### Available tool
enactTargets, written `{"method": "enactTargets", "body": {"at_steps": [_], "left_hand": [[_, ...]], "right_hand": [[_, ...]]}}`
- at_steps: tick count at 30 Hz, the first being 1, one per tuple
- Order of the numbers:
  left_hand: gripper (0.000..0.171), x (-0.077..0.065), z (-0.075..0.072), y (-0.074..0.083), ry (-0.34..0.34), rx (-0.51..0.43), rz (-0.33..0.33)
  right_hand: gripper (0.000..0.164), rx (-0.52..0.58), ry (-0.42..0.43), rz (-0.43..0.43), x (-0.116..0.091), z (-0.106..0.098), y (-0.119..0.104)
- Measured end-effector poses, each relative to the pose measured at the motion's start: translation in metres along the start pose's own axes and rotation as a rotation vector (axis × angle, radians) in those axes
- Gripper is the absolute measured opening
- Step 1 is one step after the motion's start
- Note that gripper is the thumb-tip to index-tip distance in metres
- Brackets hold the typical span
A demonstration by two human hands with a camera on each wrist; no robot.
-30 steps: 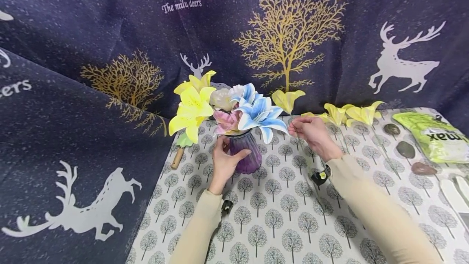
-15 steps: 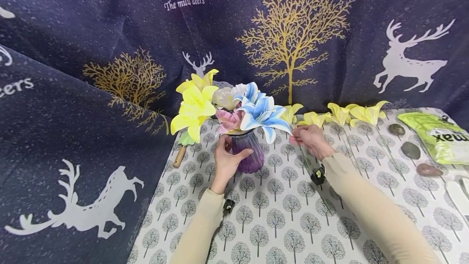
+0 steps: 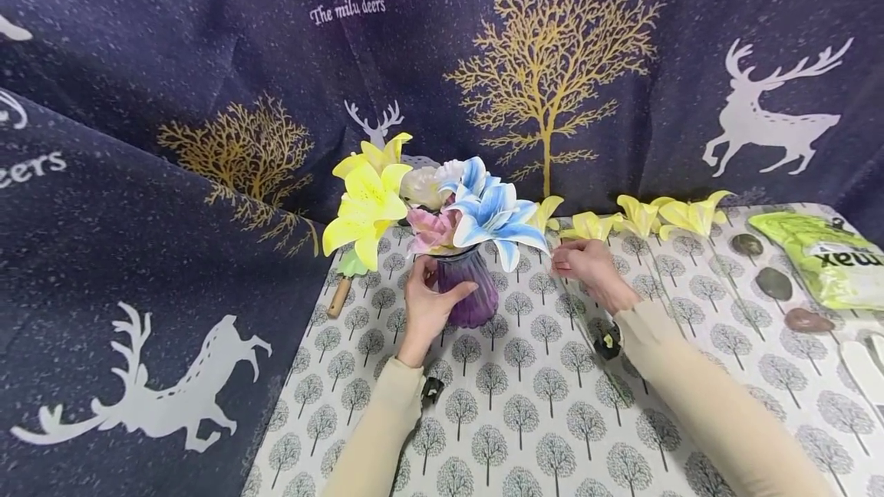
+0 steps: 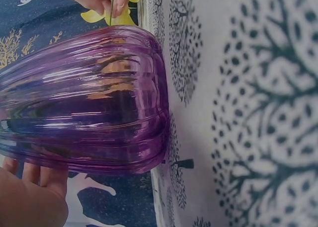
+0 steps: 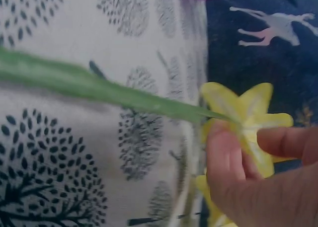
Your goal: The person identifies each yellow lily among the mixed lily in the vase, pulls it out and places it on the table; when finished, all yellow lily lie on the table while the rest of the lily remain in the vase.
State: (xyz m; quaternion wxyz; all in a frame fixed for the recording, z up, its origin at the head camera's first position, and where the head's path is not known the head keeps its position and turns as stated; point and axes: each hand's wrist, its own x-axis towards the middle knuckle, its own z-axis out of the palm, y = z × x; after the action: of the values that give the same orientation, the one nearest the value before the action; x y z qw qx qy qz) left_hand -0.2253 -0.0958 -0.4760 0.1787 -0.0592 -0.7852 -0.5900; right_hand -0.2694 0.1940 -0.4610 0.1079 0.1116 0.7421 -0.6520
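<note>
My left hand [image 3: 430, 305] grips the neck side of a purple ribbed glass vase [image 3: 470, 294] standing on the table. In the left wrist view its fingers lie along the glass of the vase [image 4: 89, 103]. Yellow lilies [image 3: 364, 202], blue-and-white lilies [image 3: 493, 217], a pink flower [image 3: 431, 228] and white blooms [image 3: 421, 186] fill the vase. To the right of it, my right hand [image 3: 587, 267] pinches the green stem of a single yellow lily [image 3: 545, 212]. The right wrist view shows this stem [image 5: 124, 98] slanting past the thumb and fingers, its bloom [image 5: 256, 113] behind them.
Several more yellow lilies [image 3: 638, 215] lie along the back right edge. Further right are stones [image 3: 773, 282], a green-and-white bag [image 3: 822, 259] and white gloves [image 3: 863, 366]. A wooden-handled tool [image 3: 338, 297] lies left of the vase. A dark curtain [image 3: 414, 60] hangs behind.
My right hand has lowered the single yellow lily towards the table, from against the curtain down beside the other lilies. The left hand keeps its grip on the vase.
</note>
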Motion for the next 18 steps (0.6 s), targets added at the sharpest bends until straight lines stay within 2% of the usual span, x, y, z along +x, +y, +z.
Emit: {"method": "enactTargets", "body": {"at_steps": [5,8,13,18], "left_hand": [[0.062,-0.003,0.000,-0.002,0.001,0.003,-0.007],[0.063,-0.002,0.000,-0.002,-0.001,0.004,0.003],[0.063,-0.001,-0.001,-0.003,0.001,0.002,0.016],[0.060,-0.001,-0.001,-0.001,0.002,-0.003,0.012]], "right_hand": [[0.035,-0.112,0.206,-0.129,-0.026,0.004,-0.009],[0.029,-0.156,0.252,-0.220,-0.045,0.010,-0.020],[0.021,-0.169,0.217,-0.331,-0.079,0.031,-0.036],[0.015,-0.232,0.081,-0.400,-0.111,0.060,-0.042]]}}
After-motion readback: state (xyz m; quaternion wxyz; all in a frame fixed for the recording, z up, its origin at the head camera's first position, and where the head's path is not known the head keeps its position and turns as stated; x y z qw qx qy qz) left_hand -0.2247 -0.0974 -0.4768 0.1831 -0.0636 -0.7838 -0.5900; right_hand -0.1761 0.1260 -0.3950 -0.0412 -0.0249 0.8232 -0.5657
